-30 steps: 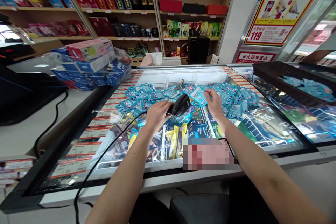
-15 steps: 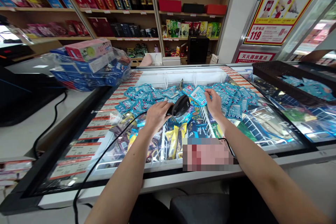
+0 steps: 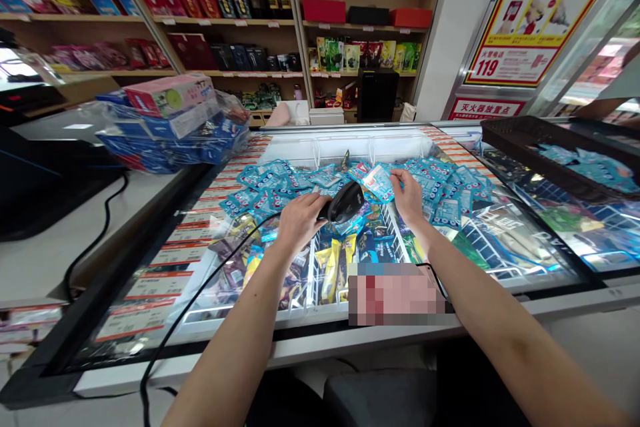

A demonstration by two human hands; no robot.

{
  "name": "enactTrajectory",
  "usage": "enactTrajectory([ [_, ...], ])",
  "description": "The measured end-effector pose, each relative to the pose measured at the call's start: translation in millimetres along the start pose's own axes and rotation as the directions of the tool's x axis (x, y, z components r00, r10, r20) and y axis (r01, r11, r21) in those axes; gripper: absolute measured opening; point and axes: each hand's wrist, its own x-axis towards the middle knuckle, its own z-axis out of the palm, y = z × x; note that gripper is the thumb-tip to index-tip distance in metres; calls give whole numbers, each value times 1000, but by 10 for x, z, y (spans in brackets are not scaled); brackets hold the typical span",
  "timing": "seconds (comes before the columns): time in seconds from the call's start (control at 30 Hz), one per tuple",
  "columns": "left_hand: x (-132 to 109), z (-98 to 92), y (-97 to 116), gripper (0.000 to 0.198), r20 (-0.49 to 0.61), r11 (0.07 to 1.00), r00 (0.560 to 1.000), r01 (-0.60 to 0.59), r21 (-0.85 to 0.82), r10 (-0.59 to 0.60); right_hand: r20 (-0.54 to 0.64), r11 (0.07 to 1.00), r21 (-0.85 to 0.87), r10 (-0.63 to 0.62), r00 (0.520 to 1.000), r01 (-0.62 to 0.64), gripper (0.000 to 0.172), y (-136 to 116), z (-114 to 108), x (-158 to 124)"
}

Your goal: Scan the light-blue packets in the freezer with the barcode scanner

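Left hand grips curved black scanner; right hand pinches glossy (crinkled) packet.

- Blue packets are strewn over the glass freezer top.
- Bagged boxes are stacked at its left edge.
- A black tray is set at its right.

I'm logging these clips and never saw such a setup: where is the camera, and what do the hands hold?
No machine here: a person works with two bare hands, filmed by one camera worn on the head, looking forward and down. The left hand grips a black scanner whose cable trails back toward the person. The right hand pinches one blue packet in front of the scanner. Below is a glass-topped freezer with many loose packets spread across its top; wrapped boxes sit at the left.
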Motion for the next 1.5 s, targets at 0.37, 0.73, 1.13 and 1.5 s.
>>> enactTrajectory([
  [0.37, -14, 18, -66, 35, -40, 997, 997, 73, 25, -72, -80, 997, -28, 65, 995, -67, 36, -25, -122, 40],
  [0.73, -29, 4, -111, 32, -158, 976, 967, 212, 52, -201, -170, 971, -186, 120, 978, -151, 43, 281, -302, 162],
  [1.13, -39, -57, -179, 34, -221, 945, 937, 303, 124, -272, -137, 888, -460, -43, 990, -26, 29, 173, -286, 33],
  [1.5, -81, -44, -305, 37, -254, 913, 897, 396, 98, -361, 341, 930, -205, -226, 913, 306, 32, -61, -58, -61],
])
